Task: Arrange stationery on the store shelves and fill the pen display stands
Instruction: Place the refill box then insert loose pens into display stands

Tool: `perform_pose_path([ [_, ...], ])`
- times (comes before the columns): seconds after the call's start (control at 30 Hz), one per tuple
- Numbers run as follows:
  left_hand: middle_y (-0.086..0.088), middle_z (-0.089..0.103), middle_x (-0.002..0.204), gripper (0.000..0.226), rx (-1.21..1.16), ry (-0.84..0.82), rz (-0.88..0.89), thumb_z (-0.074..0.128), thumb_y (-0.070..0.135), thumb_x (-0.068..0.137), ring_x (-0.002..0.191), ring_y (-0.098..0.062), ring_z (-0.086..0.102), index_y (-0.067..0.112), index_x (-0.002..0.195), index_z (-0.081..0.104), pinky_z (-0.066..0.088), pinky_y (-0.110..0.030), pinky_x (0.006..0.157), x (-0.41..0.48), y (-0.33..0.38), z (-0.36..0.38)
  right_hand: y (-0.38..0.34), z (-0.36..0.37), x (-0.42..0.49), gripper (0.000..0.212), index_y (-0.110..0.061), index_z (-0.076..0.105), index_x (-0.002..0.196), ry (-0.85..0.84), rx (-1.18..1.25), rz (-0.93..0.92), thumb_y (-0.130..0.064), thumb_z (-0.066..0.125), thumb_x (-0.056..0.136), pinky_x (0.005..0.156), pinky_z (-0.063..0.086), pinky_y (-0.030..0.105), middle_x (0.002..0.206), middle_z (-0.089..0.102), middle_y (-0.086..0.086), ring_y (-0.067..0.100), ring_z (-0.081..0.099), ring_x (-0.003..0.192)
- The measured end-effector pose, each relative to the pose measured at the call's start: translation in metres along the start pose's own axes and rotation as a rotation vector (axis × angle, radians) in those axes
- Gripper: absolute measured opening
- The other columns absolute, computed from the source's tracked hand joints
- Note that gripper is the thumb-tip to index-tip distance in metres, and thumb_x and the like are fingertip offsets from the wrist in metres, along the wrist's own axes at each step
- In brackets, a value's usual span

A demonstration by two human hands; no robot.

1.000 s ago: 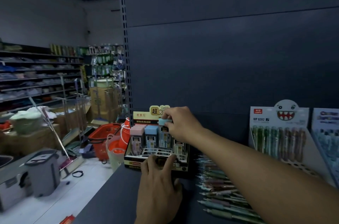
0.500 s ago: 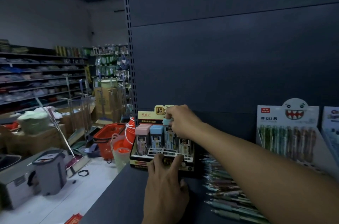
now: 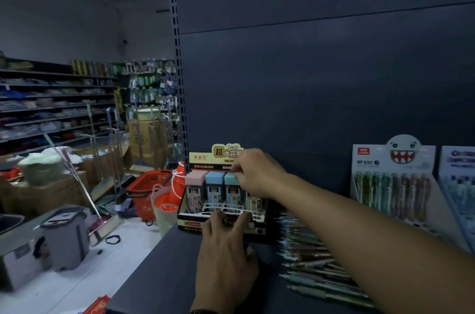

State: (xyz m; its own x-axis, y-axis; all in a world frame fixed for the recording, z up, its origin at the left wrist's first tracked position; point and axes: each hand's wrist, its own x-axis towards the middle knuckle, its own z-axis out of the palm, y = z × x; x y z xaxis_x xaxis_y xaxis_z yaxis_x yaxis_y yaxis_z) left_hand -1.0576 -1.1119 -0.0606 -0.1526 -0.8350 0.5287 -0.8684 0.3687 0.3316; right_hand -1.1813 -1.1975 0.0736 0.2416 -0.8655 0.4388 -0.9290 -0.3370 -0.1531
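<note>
Where my right hand (image 3: 257, 174) hides the cardboard eraser box (image 3: 190, 223), its fingers (image 3: 238, 170) apparently pinch a teal block (image 3: 229, 180); left hand (image 3: 226, 259) presses flat.

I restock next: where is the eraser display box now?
Head view: the eraser display box stands at the left end of the shelf, left of the loose pens, the left hand touching its front.

The eraser display box (image 3: 218, 213) stands at the shelf's (image 3: 159, 275) far left end, against the back panel (image 3: 308, 95). The left hand (image 3: 226, 257) rests on the box's near face. The right hand (image 3: 257, 172) pinches the third eraser (image 3: 230, 180) from the left. Loose pens (image 3: 316, 270) lie just right of the box, with a pen display stand (image 3: 390, 180) farther right. On the floor left of the shelf, a mop bucket (image 3: 66, 239) stands nearer than a shopping basket (image 3: 146, 187).
</note>
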Motion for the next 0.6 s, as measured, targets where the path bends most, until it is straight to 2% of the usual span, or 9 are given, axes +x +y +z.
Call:
perform_pose_path([
  [0.07, 0.003, 0.022, 0.140, 0.069, 0.002, 0.004, -0.006, 0.061, 0.036, 0.084, 0.129, -0.022, 0.029, 0.056, 0.141, 0.027, 0.051, -0.035, 0.095, -0.001, 0.001, -0.001, 0.006, -0.017, -0.014, 0.020, -0.024, 0.075, 0.115, 0.044, 0.052, -0.022, -0.028, 0.063, 0.100, 0.094, 0.055, 0.043, 0.117, 0.062, -0.003, 0.019, 0.060, 0.106],
  [0.2, 0.003, 0.028, 0.139, 0.063, -0.002, 0.013, -0.002, 0.061, 0.034, 0.085, 0.128, -0.024, 0.035, 0.047, 0.142, 0.036, 0.052, -0.036, 0.096, -0.002, -0.001, -0.003, 0.031, -0.055, -0.066, 0.016, -0.026, 0.075, 0.105, 0.076, 0.070, -0.034, -0.031, 0.061, 0.100, 0.091, 0.054, 0.041, 0.103, 0.061, -0.009, 0.015, 0.059, 0.100],
  [0.3, 0.001, 0.044, 0.129, 0.047, 0.025, 0.066, 0.129, 0.064, 0.029, 0.079, 0.115, -0.029, 0.049, 0.033, 0.125, 0.054, 0.051, -0.043, 0.093, -0.001, 0.001, -0.007, 0.060, -0.080, -0.120, 0.014, -0.027, 0.075, 0.104, 0.090, 0.074, 0.025, -0.031, 0.062, 0.101, 0.088, 0.053, 0.035, 0.098, 0.062, -0.011, 0.011, 0.060, 0.095],
  [0.37, 0.003, 0.050, 0.121, 0.037, 0.064, 0.117, 0.258, 0.066, 0.028, 0.081, 0.107, -0.029, 0.053, 0.030, 0.117, 0.059, 0.049, -0.044, 0.088, -0.002, 0.010, -0.007, 0.083, -0.092, -0.159, 0.012, -0.027, 0.075, 0.103, 0.107, 0.088, 0.076, -0.030, 0.064, 0.100, 0.086, 0.054, 0.033, 0.097, 0.064, -0.012, 0.008, 0.061, 0.092],
  [0.5, 0.005, 0.055, 0.112, 0.018, -0.198, 0.211, 0.423, 0.065, 0.021, 0.094, 0.099, -0.022, 0.055, 0.025, 0.112, 0.063, 0.048, -0.037, 0.084, -0.014, 0.075, -0.009, 0.126, -0.106, -0.236, 0.009, -0.027, 0.075, 0.099, 0.094, 0.062, 0.192, -0.028, 0.066, 0.100, 0.082, 0.054, 0.029, 0.094, 0.065, -0.016, 0.001, 0.061, 0.087],
  [0.6, 0.008, 0.057, 0.107, 0.012, -0.323, 0.165, 0.542, 0.061, 0.024, 0.097, 0.099, -0.019, 0.056, 0.028, 0.109, 0.062, 0.047, -0.035, 0.087, -0.033, 0.141, -0.001, 0.153, -0.108, -0.284, 0.006, -0.024, 0.074, 0.100, 0.065, 0.050, 0.297, -0.028, 0.069, 0.100, 0.085, 0.054, 0.030, 0.096, 0.065, -0.013, 0.002, 0.060, 0.089],
])
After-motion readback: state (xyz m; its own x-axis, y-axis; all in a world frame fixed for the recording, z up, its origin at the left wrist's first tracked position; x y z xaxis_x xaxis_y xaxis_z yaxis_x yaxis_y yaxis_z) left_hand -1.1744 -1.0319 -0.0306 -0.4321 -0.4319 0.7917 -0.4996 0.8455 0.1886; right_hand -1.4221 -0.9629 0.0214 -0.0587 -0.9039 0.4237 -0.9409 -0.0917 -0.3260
